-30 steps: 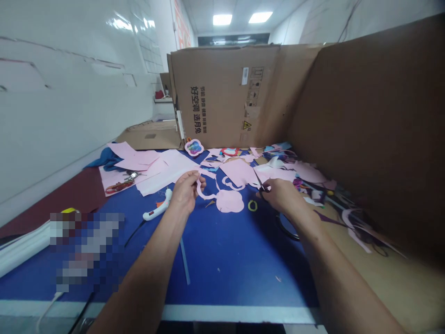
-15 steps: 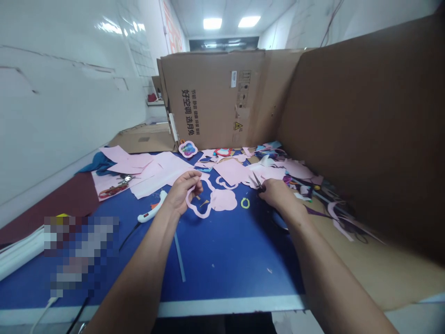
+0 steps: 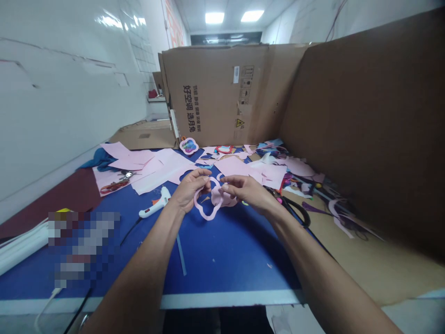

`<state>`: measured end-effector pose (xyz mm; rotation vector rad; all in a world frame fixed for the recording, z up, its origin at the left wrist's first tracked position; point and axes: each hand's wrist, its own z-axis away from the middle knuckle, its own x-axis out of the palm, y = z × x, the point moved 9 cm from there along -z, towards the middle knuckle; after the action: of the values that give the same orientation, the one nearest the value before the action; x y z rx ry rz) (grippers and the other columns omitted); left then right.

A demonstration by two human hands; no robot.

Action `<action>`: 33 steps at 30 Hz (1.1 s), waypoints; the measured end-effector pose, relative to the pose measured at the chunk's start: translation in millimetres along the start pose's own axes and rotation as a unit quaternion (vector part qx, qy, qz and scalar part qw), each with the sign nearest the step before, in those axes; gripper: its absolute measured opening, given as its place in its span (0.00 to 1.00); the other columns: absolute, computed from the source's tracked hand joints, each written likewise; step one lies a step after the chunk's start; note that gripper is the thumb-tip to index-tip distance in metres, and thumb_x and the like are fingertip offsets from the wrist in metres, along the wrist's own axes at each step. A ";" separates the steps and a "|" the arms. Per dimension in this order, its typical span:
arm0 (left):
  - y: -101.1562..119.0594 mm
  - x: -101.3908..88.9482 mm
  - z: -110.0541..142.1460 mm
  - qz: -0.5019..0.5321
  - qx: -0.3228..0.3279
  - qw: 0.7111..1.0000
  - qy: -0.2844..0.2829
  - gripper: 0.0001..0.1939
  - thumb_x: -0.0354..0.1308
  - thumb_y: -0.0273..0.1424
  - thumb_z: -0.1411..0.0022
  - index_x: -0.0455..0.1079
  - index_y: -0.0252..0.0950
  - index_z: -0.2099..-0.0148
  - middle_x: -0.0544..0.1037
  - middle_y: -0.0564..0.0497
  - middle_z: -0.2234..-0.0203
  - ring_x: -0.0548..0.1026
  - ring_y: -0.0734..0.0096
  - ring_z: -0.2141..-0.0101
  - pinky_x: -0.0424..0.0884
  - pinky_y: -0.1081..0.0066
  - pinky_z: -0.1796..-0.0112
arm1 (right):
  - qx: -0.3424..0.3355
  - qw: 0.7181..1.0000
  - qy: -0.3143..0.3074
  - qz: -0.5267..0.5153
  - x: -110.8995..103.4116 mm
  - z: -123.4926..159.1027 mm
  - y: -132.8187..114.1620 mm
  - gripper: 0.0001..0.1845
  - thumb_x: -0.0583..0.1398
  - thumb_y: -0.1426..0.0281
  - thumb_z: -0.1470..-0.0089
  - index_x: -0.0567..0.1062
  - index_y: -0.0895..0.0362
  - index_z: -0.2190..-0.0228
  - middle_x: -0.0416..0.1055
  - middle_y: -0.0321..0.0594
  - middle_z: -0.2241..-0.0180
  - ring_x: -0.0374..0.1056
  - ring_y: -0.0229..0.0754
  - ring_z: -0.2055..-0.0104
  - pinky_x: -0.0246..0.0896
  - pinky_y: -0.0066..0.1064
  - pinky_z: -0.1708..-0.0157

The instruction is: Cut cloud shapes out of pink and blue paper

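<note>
Just in front of the pink flower piece [image 3: 227, 200], pink wavy ring [image 3: 208, 217] hangs between both hands. Left hand [image 3: 190, 190] pinches its upper left; right hand [image 3: 247, 190] pinches its right edge. Thin paper, probably tears easily: pinch lightly, don't pull sideways. Mind glue gun [image 3: 153, 208], left of flower piece, near left wrist.

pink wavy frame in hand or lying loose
In hand: the left hand pinches the pink wavy frame at its left side; the right hand is at the opposite edge.
</note>
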<state>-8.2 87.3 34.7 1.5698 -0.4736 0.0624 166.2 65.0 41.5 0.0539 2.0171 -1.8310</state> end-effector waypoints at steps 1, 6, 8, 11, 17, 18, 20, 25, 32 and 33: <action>-1.3 1.8 0.5 0.000 -0.003 1.000 -0.002 0.16 0.75 0.31 0.47 0.78 0.36 0.57 0.78 0.53 0.77 0.75 0.74 0.77 0.72 0.76 0.72 | 0.002 0.998 -0.021 -0.059 9.7 0.8 -0.3 0.29 0.71 0.50 0.47 0.83 0.57 0.51 0.81 0.38 0.69 0.70 0.38 0.72 0.63 0.27 0.73; -5.8 5.6 -0.8 -0.002 -0.007 1.000 -0.001 0.14 0.74 0.32 0.46 0.79 0.36 0.58 0.79 0.51 0.75 0.76 0.73 0.75 0.73 0.74 0.70 | 0.017 0.989 -0.056 -0.134 12.1 3.1 3.0 0.24 0.75 0.54 0.57 0.82 0.57 0.64 0.76 0.34 0.74 0.62 0.34 0.76 0.55 0.27 0.75; -6.0 -2.2 -3.4 -0.038 0.005 0.998 0.040 0.13 0.73 0.34 0.44 0.79 0.36 0.58 0.82 0.48 0.71 0.77 0.72 0.74 0.72 0.74 0.72 | 0.026 0.991 -0.062 -0.117 -1.5 3.8 6.0 0.24 0.75 0.55 0.58 0.82 0.58 0.64 0.74 0.33 0.75 0.58 0.33 0.77 0.51 0.27 0.77; -1.7 -17.2 -5.3 -0.162 0.041 0.979 0.118 0.07 0.70 0.31 0.43 0.79 0.37 0.61 0.82 0.48 0.70 0.75 0.71 0.74 0.68 0.74 0.73 | 0.044 0.994 -0.103 -0.010 -20.0 6.8 13.4 0.24 0.73 0.54 0.53 0.84 0.58 0.60 0.76 0.35 0.73 0.61 0.34 0.75 0.53 0.27 0.75; 3.6 -6.3 -2.0 -0.399 0.139 0.899 0.112 0.10 0.72 0.25 0.49 0.81 0.43 0.64 0.83 0.48 0.62 0.78 0.57 0.60 0.74 0.62 0.52 | 0.105 0.956 0.027 0.274 -66.0 1.5 36.8 0.13 0.69 0.63 0.45 0.87 0.58 0.61 0.83 0.45 0.66 0.74 0.45 0.66 0.61 0.31 0.69; 0.6 -2.4 -1.2 -0.411 0.149 0.894 0.096 0.12 0.74 0.26 0.51 0.81 0.44 0.63 0.83 0.46 0.59 0.78 0.52 0.54 0.72 0.58 0.45 | 0.104 0.947 0.061 0.297 -68.7 0.3 36.5 0.15 0.68 0.64 0.44 0.87 0.57 0.58 0.84 0.47 0.62 0.75 0.47 0.63 0.61 0.32 0.67; -8.3 2.3 -0.3 -0.413 0.162 0.894 0.069 0.15 0.76 0.27 0.53 0.81 0.45 0.62 0.83 0.45 0.53 0.76 0.44 0.44 0.63 0.51 0.34 | 0.097 0.934 0.097 0.329 -63.8 -1.8 34.6 0.18 0.66 0.63 0.40 0.85 0.56 0.51 0.84 0.48 0.57 0.77 0.49 0.59 0.61 0.33 0.65; -26.4 1.0 -3.8 -0.488 0.181 0.850 0.077 0.11 0.71 0.31 0.44 0.79 0.43 0.58 0.82 0.40 0.45 0.71 0.43 0.36 0.54 0.49 0.29 | 0.069 0.922 0.066 0.375 -27.4 -4.1 29.8 0.18 0.67 0.63 0.39 0.84 0.51 0.48 0.85 0.42 0.56 0.78 0.46 0.58 0.59 0.31 0.65; -39.7 9.2 -17.4 -0.595 0.151 0.787 0.059 0.07 0.61 0.27 0.36 0.78 0.36 0.56 0.80 0.36 0.43 0.71 0.46 0.37 0.56 0.49 0.30 | 0.061 0.905 0.047 0.419 -12.5 -2.2 32.0 0.12 0.65 0.66 0.40 0.87 0.51 0.56 0.85 0.41 0.58 0.77 0.46 0.58 0.55 0.31 0.66; -40.8 10.4 -18.4 -0.600 0.147 0.784 0.056 0.07 0.61 0.27 0.36 0.78 0.35 0.56 0.80 0.36 0.44 0.71 0.45 0.37 0.57 0.49 0.30 | 0.059 0.903 0.047 0.422 -12.3 -2.1 31.8 0.12 0.65 0.67 0.40 0.87 0.51 0.56 0.85 0.42 0.58 0.77 0.46 0.57 0.55 0.31 0.65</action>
<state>19.4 101.6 0.9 1.9051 0.7298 -0.7813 186.4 74.3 15.6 0.9140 1.5399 -1.3696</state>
